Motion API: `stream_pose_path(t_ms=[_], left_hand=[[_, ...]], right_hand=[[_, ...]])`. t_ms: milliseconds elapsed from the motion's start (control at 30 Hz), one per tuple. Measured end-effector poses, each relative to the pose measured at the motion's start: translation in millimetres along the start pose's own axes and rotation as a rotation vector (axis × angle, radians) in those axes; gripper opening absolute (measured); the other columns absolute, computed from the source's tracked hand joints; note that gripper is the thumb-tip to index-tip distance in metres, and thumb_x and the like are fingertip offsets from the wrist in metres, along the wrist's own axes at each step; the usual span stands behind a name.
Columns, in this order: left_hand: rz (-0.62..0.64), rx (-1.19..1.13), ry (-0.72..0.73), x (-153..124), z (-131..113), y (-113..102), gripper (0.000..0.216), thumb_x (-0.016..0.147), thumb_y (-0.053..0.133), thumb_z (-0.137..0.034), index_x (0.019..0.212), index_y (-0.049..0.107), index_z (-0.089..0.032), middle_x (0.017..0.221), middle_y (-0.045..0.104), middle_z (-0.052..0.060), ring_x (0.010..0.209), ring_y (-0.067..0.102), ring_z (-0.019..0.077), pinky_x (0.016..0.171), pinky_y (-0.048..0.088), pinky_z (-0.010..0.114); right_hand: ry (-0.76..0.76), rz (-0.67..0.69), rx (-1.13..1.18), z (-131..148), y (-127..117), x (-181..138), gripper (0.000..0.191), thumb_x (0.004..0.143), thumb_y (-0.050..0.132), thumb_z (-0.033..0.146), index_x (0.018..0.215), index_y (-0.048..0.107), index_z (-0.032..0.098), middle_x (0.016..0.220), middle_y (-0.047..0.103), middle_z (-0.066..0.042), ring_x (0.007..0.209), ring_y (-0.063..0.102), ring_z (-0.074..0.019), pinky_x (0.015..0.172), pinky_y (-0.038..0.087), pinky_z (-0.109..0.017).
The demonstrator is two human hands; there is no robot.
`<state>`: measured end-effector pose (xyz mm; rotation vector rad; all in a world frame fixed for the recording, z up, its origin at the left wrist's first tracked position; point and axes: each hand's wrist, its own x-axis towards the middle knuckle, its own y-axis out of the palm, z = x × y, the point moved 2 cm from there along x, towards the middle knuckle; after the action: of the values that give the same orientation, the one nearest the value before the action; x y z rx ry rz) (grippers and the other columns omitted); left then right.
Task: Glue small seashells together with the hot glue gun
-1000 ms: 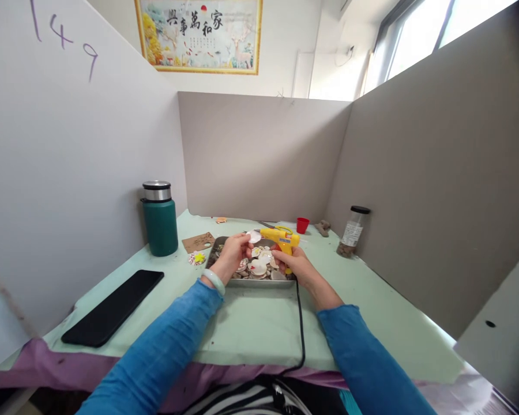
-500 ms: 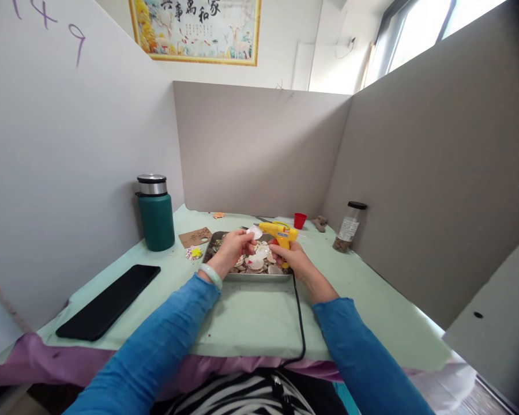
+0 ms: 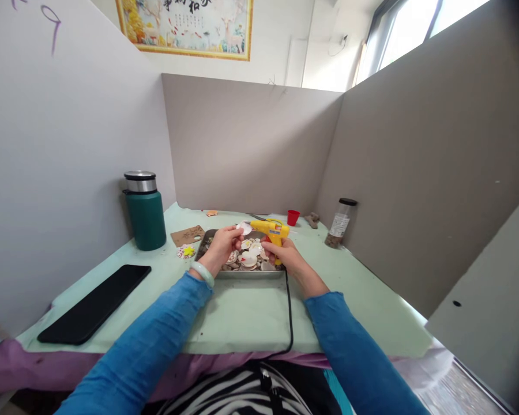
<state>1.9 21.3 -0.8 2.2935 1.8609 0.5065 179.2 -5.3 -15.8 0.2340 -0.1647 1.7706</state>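
My left hand (image 3: 220, 245) pinches a small white shell (image 3: 244, 227) above a metal tray (image 3: 251, 274) filled with several shells. My right hand (image 3: 281, 253) grips a yellow glue gun (image 3: 270, 229) by its handle, the nozzle pointing left and touching or nearly touching the shell. The gun's black cord (image 3: 289, 305) runs from under my right hand toward me and over the table's front edge. A pale bangle sits on my left wrist.
A green flask (image 3: 145, 212) stands at the left, a black phone (image 3: 94, 302) lies nearer me. A brown card (image 3: 187, 235), a small flower piece (image 3: 185, 251), a red cup (image 3: 293, 217) and a clear jar (image 3: 339, 222) ring the tray. Grey partitions enclose the table.
The view has shifted so everything sits a little further left and lower. Both hands keep the shell and glue gun together above the tray.
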Motion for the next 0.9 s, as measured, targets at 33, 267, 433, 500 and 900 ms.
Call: stream_pose_path(t_ms=[33, 267, 433, 500, 900], left_hand=[[0.001, 0.007, 0.000, 0.0, -0.1, 0.0, 0.012, 0.071, 0.064, -0.018, 0.073, 0.054, -0.011, 0.053, 0.051, -0.002, 0.037, 0.040, 0.0043, 0.038, 0.031, 0.018], [-0.003, 0.015, -0.011, -0.2, -1.2, 0.7, 0.010, 0.072, 0.061, -0.016, 0.069, 0.052, -0.012, 0.051, 0.050, -0.002, 0.035, 0.038, 0.0039, 0.037, 0.030, 0.018], [0.037, -0.037, -0.007, -1.3, -1.0, 2.2, 0.011, 0.073, 0.063, -0.018, 0.076, 0.053, -0.012, 0.054, 0.053, -0.001, 0.038, 0.043, 0.0053, 0.040, 0.034, 0.018], [0.041, -0.050, -0.010, -1.0, -0.5, 1.7, 0.011, 0.073, 0.063, -0.018, 0.076, 0.053, -0.012, 0.055, 0.054, -0.001, 0.039, 0.044, 0.0058, 0.041, 0.036, 0.019], [-0.010, -0.040, -0.002, 0.2, 0.9, -0.2, 0.009, 0.073, 0.062, -0.017, 0.074, 0.056, -0.011, 0.054, 0.053, -0.001, 0.039, 0.043, 0.0053, 0.041, 0.035, 0.019]], right_hand=[[0.003, -0.002, -0.001, 0.0, -0.1, 0.2, 0.034, 0.063, 0.072, 0.041, 0.084, 0.060, 0.017, 0.053, 0.054, 0.005, 0.039, 0.043, -0.0066, 0.040, 0.035, -0.021], [0.014, -0.010, 0.003, -0.5, -0.3, 1.5, 0.033, 0.063, 0.072, 0.040, 0.084, 0.061, 0.017, 0.053, 0.054, 0.005, 0.039, 0.042, -0.0064, 0.040, 0.034, -0.021], [0.000, -0.026, 0.024, 0.4, -0.1, 0.6, 0.032, 0.063, 0.072, 0.038, 0.084, 0.061, 0.017, 0.053, 0.053, 0.005, 0.040, 0.042, -0.0068, 0.041, 0.036, -0.022], [-0.002, -0.029, 0.028, 0.2, 0.2, 0.7, 0.032, 0.063, 0.073, 0.038, 0.084, 0.061, 0.017, 0.053, 0.053, 0.005, 0.040, 0.042, -0.0068, 0.040, 0.036, -0.022], [-0.065, -0.106, 0.033, -3.5, -1.8, 2.7, 0.033, 0.065, 0.071, 0.043, 0.083, 0.060, 0.017, 0.052, 0.052, 0.006, 0.039, 0.042, -0.0062, 0.039, 0.036, -0.020]])
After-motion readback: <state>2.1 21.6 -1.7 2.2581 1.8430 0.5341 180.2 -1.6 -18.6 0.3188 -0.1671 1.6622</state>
